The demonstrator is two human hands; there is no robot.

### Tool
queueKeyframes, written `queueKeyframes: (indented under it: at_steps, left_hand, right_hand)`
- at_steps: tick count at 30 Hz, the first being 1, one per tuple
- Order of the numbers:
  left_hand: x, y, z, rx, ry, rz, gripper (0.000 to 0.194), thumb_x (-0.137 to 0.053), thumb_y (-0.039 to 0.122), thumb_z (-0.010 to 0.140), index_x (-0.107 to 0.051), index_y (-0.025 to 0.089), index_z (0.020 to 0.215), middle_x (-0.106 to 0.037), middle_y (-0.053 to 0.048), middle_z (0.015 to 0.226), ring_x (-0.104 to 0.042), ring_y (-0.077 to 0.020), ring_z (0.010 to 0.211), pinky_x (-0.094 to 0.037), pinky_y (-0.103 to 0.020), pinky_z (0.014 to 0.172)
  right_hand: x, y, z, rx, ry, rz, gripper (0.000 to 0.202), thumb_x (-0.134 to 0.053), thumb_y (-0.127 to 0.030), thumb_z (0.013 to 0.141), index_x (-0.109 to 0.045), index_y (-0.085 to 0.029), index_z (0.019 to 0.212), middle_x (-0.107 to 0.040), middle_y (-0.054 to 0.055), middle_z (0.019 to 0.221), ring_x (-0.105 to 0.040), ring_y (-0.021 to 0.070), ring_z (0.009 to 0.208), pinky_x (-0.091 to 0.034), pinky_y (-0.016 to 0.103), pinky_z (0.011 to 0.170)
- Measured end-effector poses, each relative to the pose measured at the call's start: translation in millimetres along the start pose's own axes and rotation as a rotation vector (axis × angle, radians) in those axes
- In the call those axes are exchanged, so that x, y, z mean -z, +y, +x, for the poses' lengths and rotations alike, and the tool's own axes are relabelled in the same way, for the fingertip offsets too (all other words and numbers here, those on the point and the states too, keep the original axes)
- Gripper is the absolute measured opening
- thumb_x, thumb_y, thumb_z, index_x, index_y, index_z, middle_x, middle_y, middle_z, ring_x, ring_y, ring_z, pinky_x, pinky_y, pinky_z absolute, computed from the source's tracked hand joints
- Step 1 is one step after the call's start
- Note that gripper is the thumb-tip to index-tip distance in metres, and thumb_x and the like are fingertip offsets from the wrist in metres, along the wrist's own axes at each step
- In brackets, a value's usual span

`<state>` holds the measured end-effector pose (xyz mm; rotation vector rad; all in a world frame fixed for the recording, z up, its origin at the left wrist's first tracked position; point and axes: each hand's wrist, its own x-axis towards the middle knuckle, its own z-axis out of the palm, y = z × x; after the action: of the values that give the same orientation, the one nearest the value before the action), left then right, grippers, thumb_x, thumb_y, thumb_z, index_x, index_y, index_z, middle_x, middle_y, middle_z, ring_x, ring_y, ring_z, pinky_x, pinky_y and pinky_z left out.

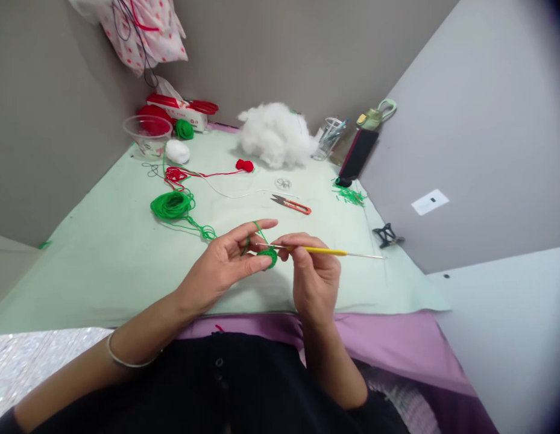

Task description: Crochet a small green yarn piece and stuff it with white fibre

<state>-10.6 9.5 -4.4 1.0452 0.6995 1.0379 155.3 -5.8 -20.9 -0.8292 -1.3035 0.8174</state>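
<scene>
My left hand (229, 256) pinches a small green crocheted piece (267, 257) between thumb and fingers, with green yarn looped over its raised index finger. In my right hand (316, 271) is a yellow-handled crochet hook (322, 250), held like a pen. The hook's thin metal tip points left and lies at the top of the green piece. From the left hand, loose yarn leads back to a green yarn coil (171, 205) on the table.
Orange thread snips (291, 204) and a small clear dish (283, 183) lie beyond my hands. White stuffing (277, 135) sits at the back. Left stands a plastic tub (147, 144); right are green yarn scraps (351, 194), a phone (358, 154) and a black stand (387, 235).
</scene>
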Motion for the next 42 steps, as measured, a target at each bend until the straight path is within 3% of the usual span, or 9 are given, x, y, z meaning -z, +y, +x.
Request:
queueKeyframes:
  at_steps: [9,16,23,31,34,37,42]
  left_hand:
    - [4.4,2.3,-4.6,-0.021,0.016,0.119,0.050,-0.082,0.028,0.083,-0.071,0.030,0.132,-0.061,0.000,0.098,-0.057,-0.0140,0.093,-0.048,-0.027,0.089]
    - [0.3,7.9,-7.0,-0.074,0.047,0.226,0.047,-0.078,0.024,0.086,-0.069,0.025,0.132,-0.061,0.000,0.093,-0.059,-0.0137,0.091,-0.049,-0.029,0.092]
    - [-5.7,9.3,-6.6,-0.217,0.121,0.414,0.041,-0.071,0.017,0.087,-0.071,0.022,0.127,-0.063,0.000,0.089,-0.061,-0.0137,0.085,-0.051,-0.028,0.085]
    - [-3.3,3.7,-1.2,-0.391,0.147,0.620,0.031,-0.070,0.015,0.086,-0.076,0.021,0.116,-0.066,-0.003,0.090,-0.062,-0.0158,0.082,-0.050,-0.030,0.082]
    - [-2.7,5.9,-2.8,-0.341,0.160,0.593,0.028,-0.072,0.019,0.086,-0.076,0.022,0.114,-0.067,-0.003,0.089,-0.061,-0.0167,0.081,-0.050,-0.031,0.082]
    - [-3.7,7.2,-5.2,-0.236,0.175,0.465,0.040,-0.078,0.023,0.083,-0.074,0.022,0.123,-0.066,-0.001,0.088,-0.059,-0.0164,0.081,-0.050,-0.030,0.083]
    - [-3.2,5.0,-4.8,0.068,0.047,-0.047,0.054,-0.080,0.031,0.084,-0.067,0.024,0.136,-0.058,0.001,0.085,-0.052,-0.0127,0.077,-0.046,-0.026,0.076]
  right_hand:
    - [-0.1,-1.3,6.4,-0.044,0.056,0.168,0.017,-0.060,-0.035,0.100,-0.069,-0.022,0.093,-0.075,0.002,0.084,-0.063,0.0117,0.065,-0.054,0.027,0.063]
    - [2.2,-6.9,2.8,-0.006,0.006,0.065,0.019,-0.055,-0.035,0.103,-0.068,-0.022,0.097,-0.075,0.004,0.089,-0.066,0.0138,0.069,-0.056,0.031,0.066]
    - [2.7,-14.7,-1.1,0.199,-0.056,-0.191,0.021,-0.051,-0.021,0.103,-0.071,-0.027,0.106,-0.074,0.003,0.095,-0.068,0.0162,0.079,-0.058,0.034,0.071]
    - [-0.3,-7.2,-10.2,0.569,-0.138,-0.610,0.032,-0.060,-0.011,0.095,-0.067,-0.025,0.122,-0.077,0.011,0.108,-0.072,0.0224,0.094,-0.061,0.038,0.077]
    - [-1.3,-2.4,-13.1,0.603,-0.104,-0.657,0.036,-0.062,-0.013,0.095,-0.066,-0.028,0.127,-0.077,0.010,0.109,-0.073,0.0227,0.094,-0.061,0.037,0.077]
    - [-2.8,4.1,-15.5,0.612,-0.054,-0.720,0.039,-0.063,-0.014,0.095,-0.066,-0.032,0.129,-0.077,0.009,0.110,-0.074,0.0227,0.095,-0.062,0.038,0.078]
    - [-5.9,8.0,-16.7,0.659,0.053,-0.744,0.044,-0.066,-0.011,0.093,-0.070,-0.039,0.126,-0.075,0.006,0.112,-0.073,0.0235,0.098,-0.063,0.040,0.077]
